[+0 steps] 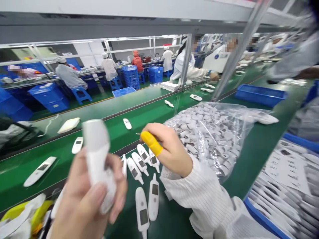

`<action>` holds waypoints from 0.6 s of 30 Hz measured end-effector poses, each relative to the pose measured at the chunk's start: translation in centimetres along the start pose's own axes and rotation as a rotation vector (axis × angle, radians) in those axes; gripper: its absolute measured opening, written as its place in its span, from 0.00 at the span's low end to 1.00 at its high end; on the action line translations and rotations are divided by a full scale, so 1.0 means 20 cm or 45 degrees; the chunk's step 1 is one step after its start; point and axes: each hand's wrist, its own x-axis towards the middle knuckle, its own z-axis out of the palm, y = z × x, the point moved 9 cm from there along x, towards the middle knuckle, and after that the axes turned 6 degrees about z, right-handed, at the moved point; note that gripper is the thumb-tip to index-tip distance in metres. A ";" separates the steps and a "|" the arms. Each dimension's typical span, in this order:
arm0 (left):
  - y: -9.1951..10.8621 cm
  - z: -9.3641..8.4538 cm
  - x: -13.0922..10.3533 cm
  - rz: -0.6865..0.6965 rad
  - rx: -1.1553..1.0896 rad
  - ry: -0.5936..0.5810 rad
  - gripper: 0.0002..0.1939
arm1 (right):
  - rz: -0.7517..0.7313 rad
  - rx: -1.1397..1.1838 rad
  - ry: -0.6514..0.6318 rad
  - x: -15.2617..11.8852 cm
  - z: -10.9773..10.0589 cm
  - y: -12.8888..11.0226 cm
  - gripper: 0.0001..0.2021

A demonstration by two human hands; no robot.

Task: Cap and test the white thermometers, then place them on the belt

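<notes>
Device [96, 159] is held raised over the bench [179, 217] in my left hand [83, 199], thumb and fingers closed around it. My right hand [171, 151] is curled near several similar units [140, 162], a yellow cot [152, 144] on one digit; I cannot tell whether it grips the thin tip [138, 133] at its fingers. Just beyond lies a clear bag [206, 132] of white parts.
</notes>
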 end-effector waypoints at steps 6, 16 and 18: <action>0.01 0.14 0.09 0.118 -0.045 0.076 0.17 | -0.334 -0.287 0.032 -0.06 0.05 -0.16 0.10; 0.00 0.17 0.05 0.286 0.310 -0.079 0.17 | -0.367 -0.636 0.046 -0.08 0.09 -0.19 0.17; 0.00 0.17 0.06 0.329 0.347 -0.057 0.14 | -0.393 -0.672 0.086 -0.09 0.09 -0.21 0.17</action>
